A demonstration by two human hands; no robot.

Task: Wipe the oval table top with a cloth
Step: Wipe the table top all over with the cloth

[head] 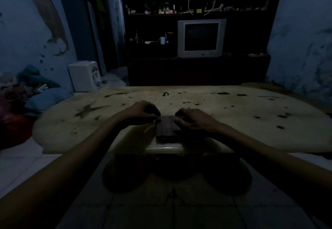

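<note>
A pale oval table top (233, 120) spreads in front of me, marked with dark spots and smears. A dark folded cloth (166, 128) lies on its near middle, close to the front edge. My left hand (143, 111) pinches the cloth's far left corner with curled fingers. My right hand (194, 120) rests on the cloth's right side and grips its edge. The room is very dim, so the cloth's pattern is hard to make out.
Behind the table stands a dark cabinet with a grey television (201, 38) and small items on shelves. A white appliance (85, 76) sits on the floor at the left, beside pillows and bundled fabric (36, 92). Tiled floor (172, 201) lies below me.
</note>
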